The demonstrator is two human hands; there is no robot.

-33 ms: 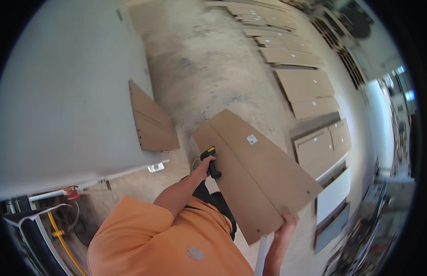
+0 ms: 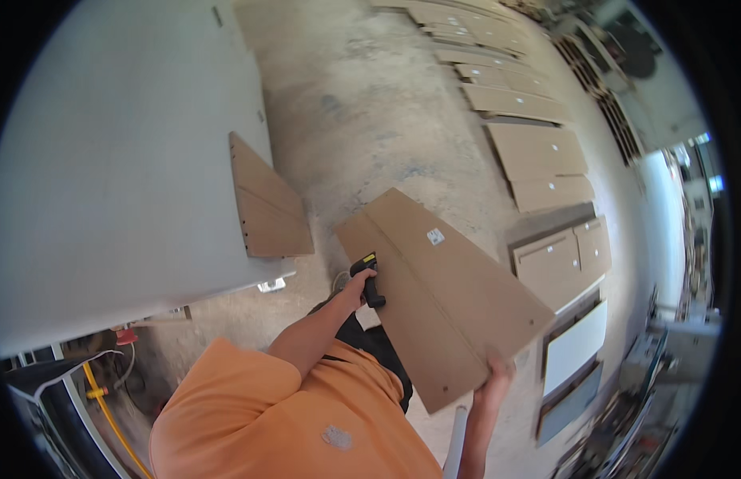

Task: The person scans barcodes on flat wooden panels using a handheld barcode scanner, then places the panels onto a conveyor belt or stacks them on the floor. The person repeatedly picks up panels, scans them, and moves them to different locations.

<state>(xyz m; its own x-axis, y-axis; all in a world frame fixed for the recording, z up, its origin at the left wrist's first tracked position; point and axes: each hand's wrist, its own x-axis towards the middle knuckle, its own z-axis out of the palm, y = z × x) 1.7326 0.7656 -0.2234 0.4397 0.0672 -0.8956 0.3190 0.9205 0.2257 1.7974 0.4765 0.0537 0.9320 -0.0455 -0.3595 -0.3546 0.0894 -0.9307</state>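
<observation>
A brown wooden board (image 2: 442,295) with a groove along it and a small white label is held tilted in front of me. My right hand (image 2: 496,382) grips its near edge, close to the right corner, with some fingers hidden beneath. Closed round a black handheld scanner (image 2: 374,294) with a yellow patch, my left hand (image 2: 358,287) is at the board's left edge. Whether this hand also bears the board's weight cannot be made out. A pale tube-like strip (image 2: 457,439) runs beside my right forearm.
At the left stands a large pale panel or tabletop (image 2: 123,176), with another brown board (image 2: 267,203) leaning at its edge. Rows of labelled boards (image 2: 538,152) lie on the floor at the right. A white board (image 2: 576,347) and a yellow hose (image 2: 107,407) are lower down.
The view has shifted slightly, so the floor boards sit a little differently. The held board's near end is slightly higher in the picture. Both hands keep their holds.
</observation>
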